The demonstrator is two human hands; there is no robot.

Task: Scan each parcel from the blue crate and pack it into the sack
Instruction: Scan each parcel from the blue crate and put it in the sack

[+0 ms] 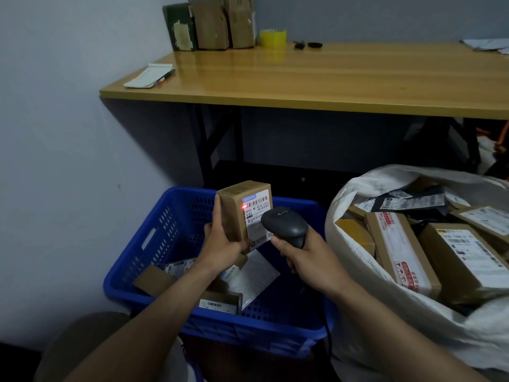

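Observation:
My left hand (220, 238) grips a small brown cardboard parcel (239, 210) upright over the blue crate (154, 244), its white shipping label facing me. A red scan dot glows at the label's left edge. My right hand (305, 257) grips a dark grey barcode scanner (283, 223), whose head points at the label from close by. Several flat parcels and a clear bag lie in the crate's bottom. To the right stands the white sack (358, 271), open and holding several cardboard boxes and dark mailers.
A wooden table (303, 75) stands behind the crate and sack, with a notepad and pen (150, 75) at its left edge, cardboard packs (212, 23) and yellow tape (273, 37) against the wall. A wall closes the left side.

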